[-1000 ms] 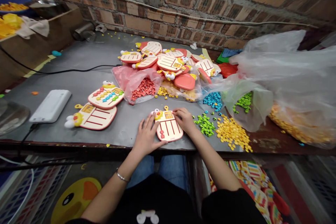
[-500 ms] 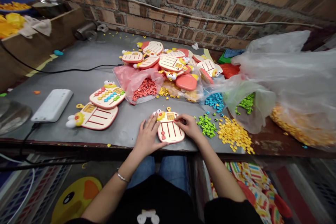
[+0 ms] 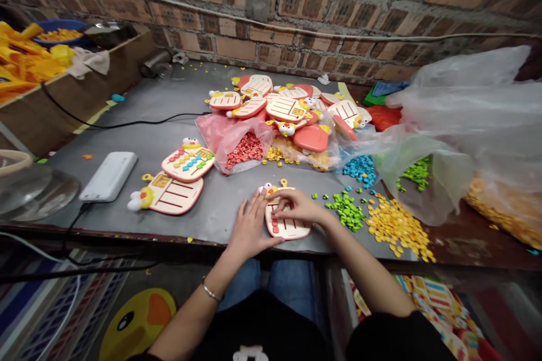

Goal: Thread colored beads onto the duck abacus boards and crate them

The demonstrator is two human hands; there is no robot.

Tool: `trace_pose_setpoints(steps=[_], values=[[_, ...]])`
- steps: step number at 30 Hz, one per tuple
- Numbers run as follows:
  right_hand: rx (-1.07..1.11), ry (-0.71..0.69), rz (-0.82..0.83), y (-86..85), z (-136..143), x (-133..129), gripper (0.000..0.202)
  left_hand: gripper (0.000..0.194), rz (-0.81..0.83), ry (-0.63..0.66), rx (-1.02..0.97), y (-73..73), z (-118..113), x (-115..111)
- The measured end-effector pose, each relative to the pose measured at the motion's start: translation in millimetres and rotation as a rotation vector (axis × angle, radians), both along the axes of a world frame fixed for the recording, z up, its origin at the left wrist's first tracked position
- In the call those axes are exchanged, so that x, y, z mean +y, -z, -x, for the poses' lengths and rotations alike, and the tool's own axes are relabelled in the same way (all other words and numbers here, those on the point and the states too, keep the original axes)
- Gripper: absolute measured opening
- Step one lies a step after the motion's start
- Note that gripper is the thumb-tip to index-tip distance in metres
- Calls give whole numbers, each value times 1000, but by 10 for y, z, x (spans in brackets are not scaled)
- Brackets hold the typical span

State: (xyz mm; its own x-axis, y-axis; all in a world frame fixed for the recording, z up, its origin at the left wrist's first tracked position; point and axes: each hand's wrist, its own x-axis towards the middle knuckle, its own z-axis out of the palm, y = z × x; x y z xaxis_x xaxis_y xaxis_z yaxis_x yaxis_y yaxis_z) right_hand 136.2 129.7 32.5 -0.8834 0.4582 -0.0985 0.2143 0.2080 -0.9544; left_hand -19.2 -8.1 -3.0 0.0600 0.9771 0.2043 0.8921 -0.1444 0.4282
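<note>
A pink duck-shaped toy board point(image 3: 290, 227) with red slots lies at the near edge of the grey table point(image 3: 169, 124). My left hand point(image 3: 249, 225) rests flat against its left side, fingers spread. My right hand point(image 3: 296, 206) lies over the top of the board, fingertips pressing at its left slots, where a few red beads sit. I cannot tell if the fingers pinch a bead. Loose green beads point(image 3: 348, 210) and yellow beads point(image 3: 398, 227) lie just right of that hand.
Two more boards point(image 3: 175, 194) lie to the left, one filled with coloured beads point(image 3: 188, 161). A heap of boards point(image 3: 292, 110), a bag of red beads point(image 3: 243, 149), blue beads point(image 3: 359, 168) and big plastic bags point(image 3: 466, 124) crowd the back right. A white power bank point(image 3: 109, 176) sits left.
My right hand has slid leftward from the board's right edge across its top to the left slots. The left hand stays put. The camera shifted slightly left.
</note>
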Motion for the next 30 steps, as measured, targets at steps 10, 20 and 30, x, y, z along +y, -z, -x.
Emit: trace_pose_setpoints(steps=[10,20,30], values=[[-292,196,-1001,0,1185,862,15,89,33,3,21,-48,-12,1],[191,377,-598,-36,525,650,5,89,8,11,15,-20,-11,7],[-21,395,-803,156,-444,133,9,84,4,16,33,-37,-8,10]])
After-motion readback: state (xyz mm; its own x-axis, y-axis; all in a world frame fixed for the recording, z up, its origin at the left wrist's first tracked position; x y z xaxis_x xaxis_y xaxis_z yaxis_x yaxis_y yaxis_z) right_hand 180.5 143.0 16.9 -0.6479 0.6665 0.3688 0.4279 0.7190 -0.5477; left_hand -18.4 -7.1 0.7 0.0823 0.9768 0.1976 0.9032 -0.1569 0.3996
